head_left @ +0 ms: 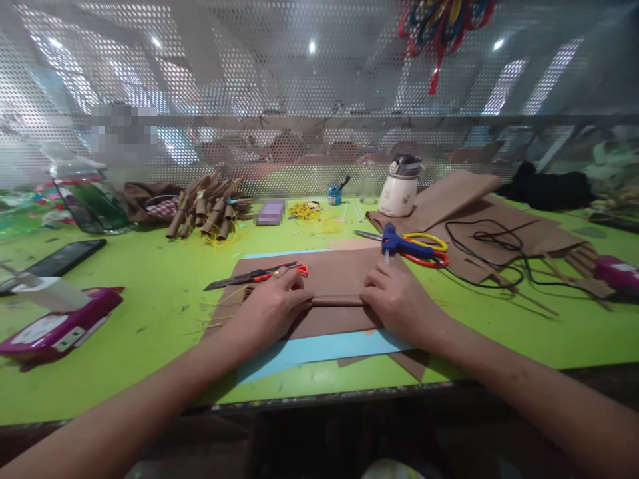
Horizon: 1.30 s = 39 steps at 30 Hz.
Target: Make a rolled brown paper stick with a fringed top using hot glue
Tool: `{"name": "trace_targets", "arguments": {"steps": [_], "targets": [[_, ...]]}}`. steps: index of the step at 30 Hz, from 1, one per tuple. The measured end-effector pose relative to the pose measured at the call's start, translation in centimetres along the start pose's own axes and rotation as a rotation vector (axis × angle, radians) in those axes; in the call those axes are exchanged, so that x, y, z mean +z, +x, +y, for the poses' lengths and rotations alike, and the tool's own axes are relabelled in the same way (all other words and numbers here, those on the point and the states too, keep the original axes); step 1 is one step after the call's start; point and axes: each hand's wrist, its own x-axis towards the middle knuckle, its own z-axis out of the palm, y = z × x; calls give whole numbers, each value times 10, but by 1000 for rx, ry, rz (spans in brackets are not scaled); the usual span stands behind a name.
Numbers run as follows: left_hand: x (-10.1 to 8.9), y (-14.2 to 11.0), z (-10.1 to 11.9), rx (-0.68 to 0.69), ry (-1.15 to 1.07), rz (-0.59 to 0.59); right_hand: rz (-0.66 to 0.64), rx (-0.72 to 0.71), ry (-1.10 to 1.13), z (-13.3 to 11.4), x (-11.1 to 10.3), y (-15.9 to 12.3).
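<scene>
A thin roll of brown paper [337, 301] lies crosswise on a flat brown sheet [334, 269]. My left hand [274, 303] has its fingers curled over the roll's left end, and my right hand [402, 306] presses its fingertips on the right end. Both hands are closed on it. Beyond the left hand rests a dark cutter knife [239, 278] beside red-orange handles. A blue glue gun [394, 241] lies just past my right hand, over scissors [426, 241] with yellow and red handles. Light-blue paper [329, 349] shows under the brown sheet.
Rolled brown paper tubes [214, 216] are piled at the back left, near a green bottle [92, 199]. A white flask [399, 189] stands behind. A black cord [524, 266] loops over brown paper at right. A purple power strip [70, 326] and phone [64, 259] lie left.
</scene>
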Motion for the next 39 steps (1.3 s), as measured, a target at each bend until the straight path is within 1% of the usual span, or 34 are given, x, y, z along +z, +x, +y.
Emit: {"name": "trace_targets", "arguments": {"steps": [4,9,12,14,17,19,21,24,28,31,34,36,39], "targets": [[2,3,-3,3,-38,-46,13,-6,103,0,1,-3],[3,5,-7,-66,-132,-6,-11,12,261,9,3,-1],[0,5,-7,-89,-166,-60,4,4,350,13,4,1],[-3,3,-5,-84,-166,-93,20,-8,384,14,4,0],[-8,-2,2,-76,-149,-110,45,5,433,13,4,-3],[-10,-5,7,-76,-123,-99,41,32,479,12,4,-4],[-10,-8,10,-76,-94,-82,9,57,519,12,3,-4],[-6,-8,10,-82,-63,-65,-23,62,477,12,3,-1],[-1,-5,5,-65,-44,-58,34,52,365,14,6,2],[0,-4,6,-60,-25,-55,65,116,421,17,7,1],[0,-5,9,-78,-1,-62,64,184,518,20,4,-3],[1,-5,11,-83,10,-71,60,141,515,21,0,-6],[1,-5,11,-66,12,-66,62,12,428,20,-4,-7]]}}
